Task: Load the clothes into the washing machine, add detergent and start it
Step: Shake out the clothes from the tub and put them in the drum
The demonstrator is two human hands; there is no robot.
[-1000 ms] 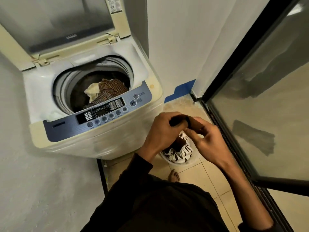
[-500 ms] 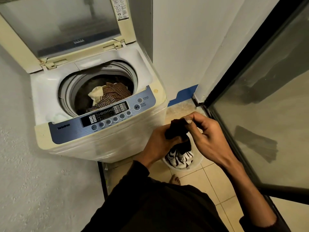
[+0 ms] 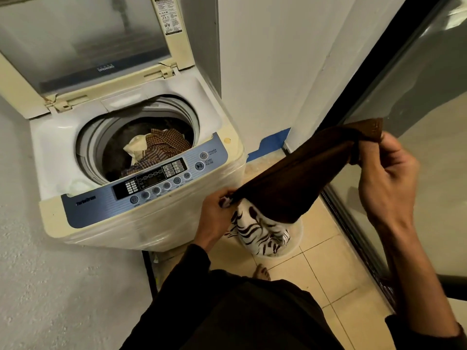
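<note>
A top-loading washing machine (image 3: 156, 223) stands at the left with its lid (image 3: 83, 44) raised. Inside the drum lie a checked shirt (image 3: 164, 145) and a pale cloth (image 3: 135, 147). A dark brown garment (image 3: 290, 178) is stretched in the air to the right of the machine. My left hand (image 3: 214, 213) pinches its lower end by the machine's front corner. My right hand (image 3: 389, 178) pinches its upper end, higher and further right. Below the garment a white basket (image 3: 295, 238) on the floor holds a black-and-white striped cloth (image 3: 257, 231).
The blue control panel (image 3: 151, 183) faces me along the machine's front. White walls close in at left and behind. A dark-framed glass door (image 3: 404, 122) runs along the right. Beige floor tiles (image 3: 328, 274) lie between, with a bare foot (image 3: 262, 271) near the basket.
The hands, close together over the basket a second ago, have drawn apart. The right hand rose up and to the right, stretching the dark garment out.
</note>
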